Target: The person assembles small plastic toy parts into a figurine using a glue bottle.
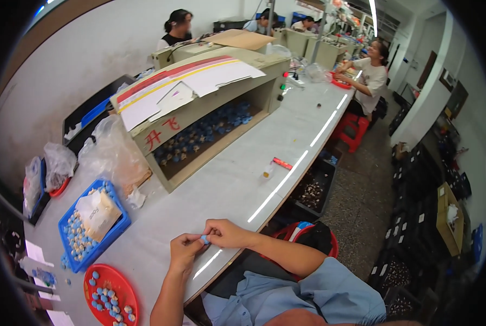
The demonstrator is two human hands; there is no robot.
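Close together over the table's near edge, my left hand (186,250) and my right hand (225,233) both pinch a small blue piece (204,239). Fingers cover much of it, and its exact kind is too small to make out. To the left, a red round plate (130,290) carries several small blue and cream pieces (103,296). Beyond it stands a blue tray (124,221) filled with similar pieces, and a white printed packet (99,213) lies on top of them.
A long grey table (221,187) holds a beige box-shaped machine (161,149) with many blue pieces inside. Clear plastic bags (110,149) lie beside it. A small jar (267,173) and a red strip (282,163) sit rightward. Co-workers sit farther off; one person (370,73) works at the table's far end.
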